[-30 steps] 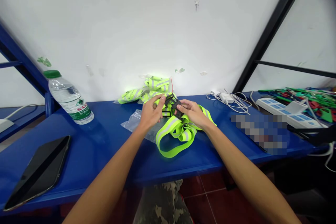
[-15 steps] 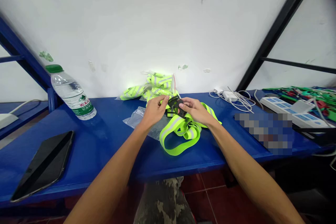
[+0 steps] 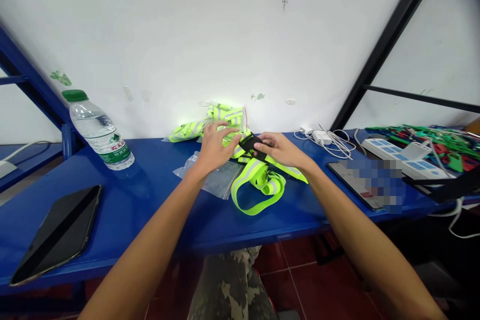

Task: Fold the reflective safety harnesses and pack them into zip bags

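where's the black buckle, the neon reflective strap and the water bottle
black plastic buckle (image 3: 249, 143), head view, on the middle of its dark body
neon reflective strap (image 3: 242, 182), head view, on the looped band's silver-striped stretch
water bottle (image 3: 98, 132), head view, on its clear body above the label

We looked out from a camera worn on the person's head, facing forward and down across a blue workbench (image 3: 161, 215) toward a white wall (image 3: 187, 35). We sat close above the left hand (image 3: 215, 147) and right hand (image 3: 281, 150), which lay near mid-frame, with camouflage trousers (image 3: 228, 285) along the bottom edge.
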`<state>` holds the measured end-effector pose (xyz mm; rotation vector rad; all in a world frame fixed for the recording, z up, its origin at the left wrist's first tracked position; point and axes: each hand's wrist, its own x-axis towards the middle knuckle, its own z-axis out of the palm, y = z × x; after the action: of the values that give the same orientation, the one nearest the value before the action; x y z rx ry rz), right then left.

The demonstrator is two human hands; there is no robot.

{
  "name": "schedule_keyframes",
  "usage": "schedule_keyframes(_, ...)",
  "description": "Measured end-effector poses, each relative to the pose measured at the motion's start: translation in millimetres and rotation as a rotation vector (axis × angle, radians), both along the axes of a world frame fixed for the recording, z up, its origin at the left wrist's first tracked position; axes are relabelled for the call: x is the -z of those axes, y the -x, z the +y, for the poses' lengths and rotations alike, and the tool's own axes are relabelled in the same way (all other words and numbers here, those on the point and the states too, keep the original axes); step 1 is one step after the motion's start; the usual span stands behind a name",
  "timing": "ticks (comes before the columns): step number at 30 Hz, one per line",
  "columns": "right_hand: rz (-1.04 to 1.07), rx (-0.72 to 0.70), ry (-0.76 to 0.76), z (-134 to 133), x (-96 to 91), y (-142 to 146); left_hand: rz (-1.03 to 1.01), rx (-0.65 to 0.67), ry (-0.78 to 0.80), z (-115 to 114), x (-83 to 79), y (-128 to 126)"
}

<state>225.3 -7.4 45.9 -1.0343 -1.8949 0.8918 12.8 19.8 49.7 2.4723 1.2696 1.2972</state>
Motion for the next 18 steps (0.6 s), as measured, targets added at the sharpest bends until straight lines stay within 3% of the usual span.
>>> schedule_keyframes(2, -0.071, -0.036, -0.044, -3, -14.0, -3, -0.041, 0.149, 0.152, 5, -14.1, -4)
schedule_keyframes(5, -0.088, -0.061, -0.088, -8, -30.6, -6, -0.061, 0.505, 0.498, 15, -35.1, -10)
schedule_keyframes(8, -0.044, -0.077, -0.112, -12, -38.8, -8, -0.068, 0.7, 0.729, 23, -49.4, -16)
schedule_keyframes(14, -0.075, -0.022, -0.184, -13, -40.9, -16, -0.115, 0.721, 0.865, 25, -59.7, -25)
schedule_keyframes(18, -0.313, 0.139, -0.117, -14, -40.9, -30, 0.005, 0.557, 0.702, 28, -66.3, -22)
